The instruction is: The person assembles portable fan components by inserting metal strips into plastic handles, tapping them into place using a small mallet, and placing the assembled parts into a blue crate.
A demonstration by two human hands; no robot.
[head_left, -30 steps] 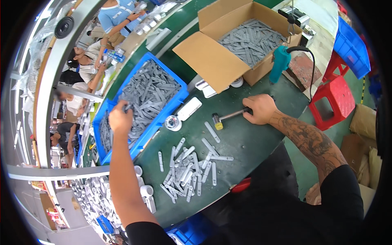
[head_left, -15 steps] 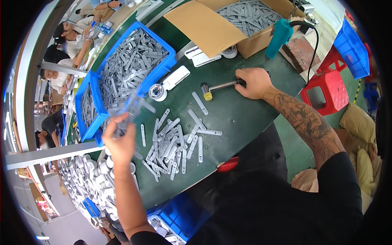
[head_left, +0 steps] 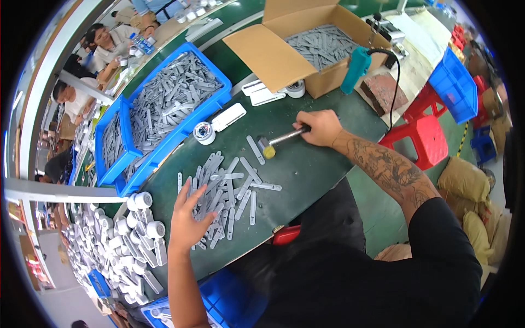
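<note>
L grip (head_left: 187, 221): I see fingers spread, at the L side of the grey strips (head_left: 227, 176); whether it touches them, I cannot tell.
R grip (head_left: 321, 128): it is closed around the mallet (head_left: 287, 135) handle; the mallet head points to the L of this grip.
Grey strips: lie in loose pile on the surface (head_left: 306, 169), betw. both grips, nearer to L one.
Blue bin (head_left: 216, 102): beyond L grip, w/ similar pcs.
Carton (head_left: 273, 57): beyond R grip, same pcs inside.
</note>
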